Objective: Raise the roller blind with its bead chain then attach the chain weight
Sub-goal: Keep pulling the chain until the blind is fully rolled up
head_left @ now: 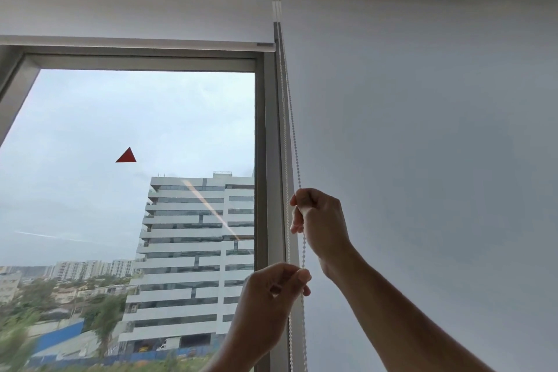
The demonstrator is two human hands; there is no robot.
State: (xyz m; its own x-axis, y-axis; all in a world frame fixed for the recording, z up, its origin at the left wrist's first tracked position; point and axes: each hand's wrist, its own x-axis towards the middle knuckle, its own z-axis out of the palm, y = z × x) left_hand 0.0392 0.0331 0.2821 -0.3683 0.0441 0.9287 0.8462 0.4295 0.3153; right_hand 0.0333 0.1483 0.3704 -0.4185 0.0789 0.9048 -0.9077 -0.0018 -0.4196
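A white roller blind (136, 3) hangs over the top of the window, its bottom bar (136, 43) just above the upper window frame. A white bead chain (291, 136) runs down in two strands along the right side of the window. My right hand (320, 220) is closed around the right strand, higher up. My left hand (271, 299) pinches the same strand lower down between thumb and fingers. A small white connector (276, 9) sits on the chain near the top. No chain weight is visible.
A grey window frame post (270, 160) stands just left of the chain. A second lowered blind or pale wall (422, 130) fills the right side. A red triangle sticker (126, 156) is on the glass. Buildings show outside.
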